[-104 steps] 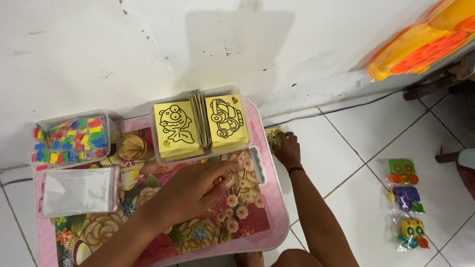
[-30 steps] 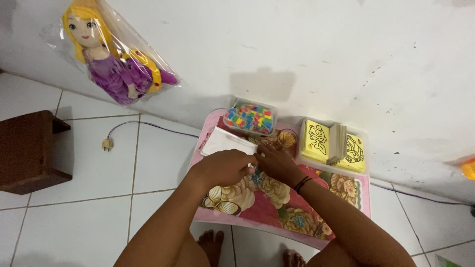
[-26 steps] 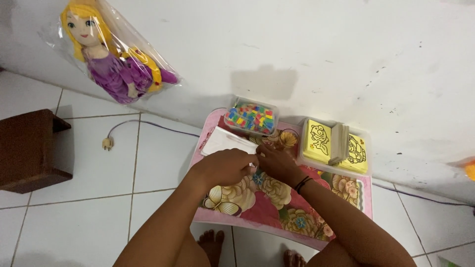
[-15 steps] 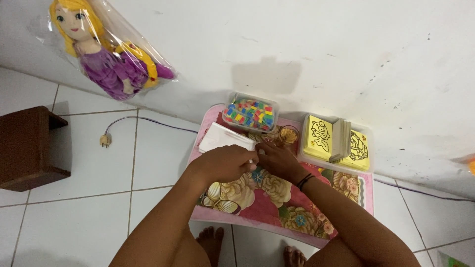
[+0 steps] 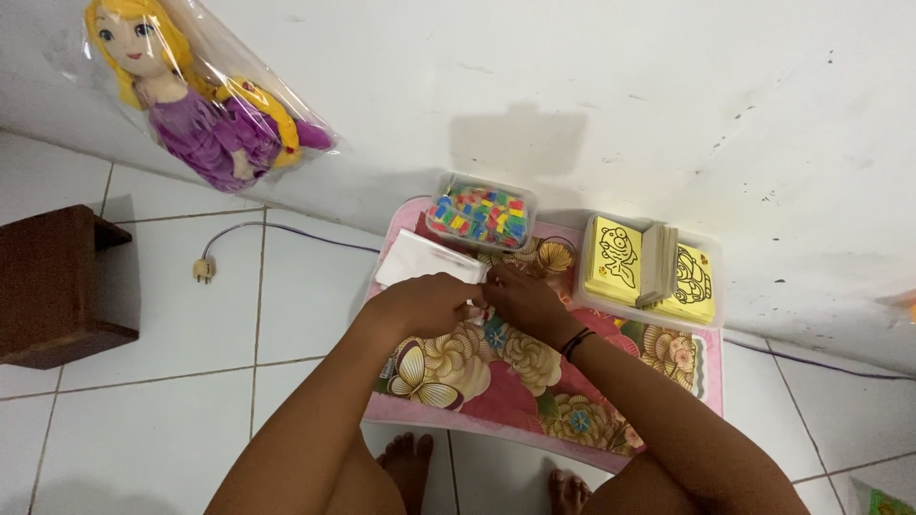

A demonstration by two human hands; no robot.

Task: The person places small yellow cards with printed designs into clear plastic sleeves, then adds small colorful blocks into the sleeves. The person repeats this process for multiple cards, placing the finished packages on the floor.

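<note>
Pink and flower-printed, a low table (image 5: 611,448) serves as a workbench: left hand (image 5: 425,303) and right hand (image 5: 523,301) meet over it, fingertips pinched on the edge of a clear plastic bag stack (image 5: 420,259). Beyond, a tub of coloured pieces (image 5: 480,212) and a tray of yellow picture cards (image 5: 649,267) wait within reach against the white wall (image 5: 620,76).

item: stack of clear plastic sleeves (image 5: 420,261), white-looking, flat, rectangular.
location: far left part of the pink floral tabletop (image 5: 496,401), just in front of the box of coloured pieces (image 5: 480,212).
pose: lying flat, slightly skewed.
state: near edge touched by left hand (image 5: 426,303) and right hand (image 5: 520,300); fingers meet there.
</note>
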